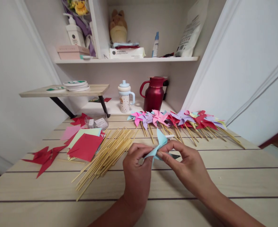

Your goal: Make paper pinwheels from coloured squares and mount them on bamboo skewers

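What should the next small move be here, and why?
Probably fold in the upright tip of the light blue paper: it stands free, while the left hand and right hand pinch the paper lower down.

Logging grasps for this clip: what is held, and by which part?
The left hand and right hand pinch light-blue paper below its upright tip.

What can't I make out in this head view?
Head view: centre of the light blue paper, covered by the left hand and right hand.
Head view: most of the dark pointed thing, behind the right hand and paper.
Head view: lower sheets in the paper pile, under the top ones.
Head view: white bag's print, too small.
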`<act>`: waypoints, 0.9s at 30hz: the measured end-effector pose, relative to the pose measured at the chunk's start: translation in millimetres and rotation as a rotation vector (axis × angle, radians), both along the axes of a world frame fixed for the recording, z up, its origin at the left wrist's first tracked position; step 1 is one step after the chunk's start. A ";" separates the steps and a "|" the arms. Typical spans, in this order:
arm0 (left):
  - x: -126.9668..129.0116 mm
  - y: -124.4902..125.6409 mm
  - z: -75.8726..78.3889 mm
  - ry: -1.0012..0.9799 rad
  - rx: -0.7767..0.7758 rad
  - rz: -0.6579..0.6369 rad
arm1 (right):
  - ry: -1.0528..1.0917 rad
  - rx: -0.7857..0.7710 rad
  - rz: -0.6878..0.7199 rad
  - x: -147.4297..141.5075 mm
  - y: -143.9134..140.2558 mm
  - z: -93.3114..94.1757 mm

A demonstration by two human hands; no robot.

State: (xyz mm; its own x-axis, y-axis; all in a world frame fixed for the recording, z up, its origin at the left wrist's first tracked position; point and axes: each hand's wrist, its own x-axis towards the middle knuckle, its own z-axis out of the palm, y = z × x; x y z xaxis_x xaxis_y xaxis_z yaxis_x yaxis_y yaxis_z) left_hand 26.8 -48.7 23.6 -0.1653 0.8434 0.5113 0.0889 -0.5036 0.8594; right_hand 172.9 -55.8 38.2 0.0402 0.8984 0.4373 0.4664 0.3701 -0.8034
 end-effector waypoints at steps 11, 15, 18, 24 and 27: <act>-0.5 2.9 -0.2 0.036 0.016 0.053 | 0.010 0.049 -0.030 -3.8 1.6 -1.6; 1.6 4.1 -3.0 -0.003 -0.020 0.043 | 0.004 0.071 -0.029 -4.2 1.3 -2.2; 3.7 3.6 -4.6 -0.075 -0.097 0.033 | -0.016 0.076 -0.023 -4.5 2.0 -3.2; 4.2 2.3 -2.7 -0.198 -0.269 -0.041 | -0.030 0.077 -0.036 -3.1 5.9 -6.1; 3.5 3.1 -1.2 -0.192 -0.216 -0.059 | -0.034 0.057 -0.007 -2.4 7.3 -7.2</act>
State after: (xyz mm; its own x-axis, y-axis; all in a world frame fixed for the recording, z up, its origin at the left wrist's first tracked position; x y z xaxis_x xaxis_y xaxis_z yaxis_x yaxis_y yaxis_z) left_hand 30.4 -45.7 22.4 -0.1894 0.9403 0.2828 -0.1098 -0.3065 0.9455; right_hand 170.5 -48.6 31.0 0.0311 0.8717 0.4891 0.4959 0.4114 -0.7647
